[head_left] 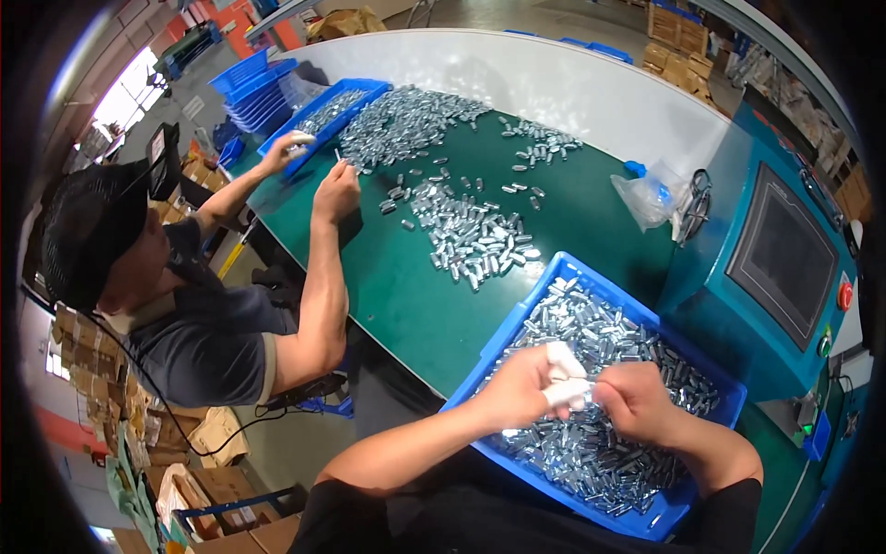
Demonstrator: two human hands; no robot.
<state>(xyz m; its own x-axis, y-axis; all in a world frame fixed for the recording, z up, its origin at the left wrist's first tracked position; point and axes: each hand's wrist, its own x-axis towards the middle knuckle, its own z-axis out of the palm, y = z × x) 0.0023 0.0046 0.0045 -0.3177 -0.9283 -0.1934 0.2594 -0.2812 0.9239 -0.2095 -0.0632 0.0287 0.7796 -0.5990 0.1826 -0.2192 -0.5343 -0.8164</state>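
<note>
My left hand (519,390), with white coverings on its thumb and fingertips, is closed in a pinch over the blue bin. My right hand (637,402) is bare and curled, its thumb and finger meeting the left fingertips. A small shiny metal piece (592,381) shows partly between the two hands; the fingers hide most of it. Below both hands, the blue bin (486,358) holds a deep heap of short silvery metal cylinders (591,466).
Loose metal cylinders (471,231) lie in piles on the green table (406,295). At left, a co-worker (185,305) handles pieces beside another blue tray (346,111) and stacked blue baskets (254,97). A teal machine with a screen (780,254) stands right, near a plastic bag (651,198).
</note>
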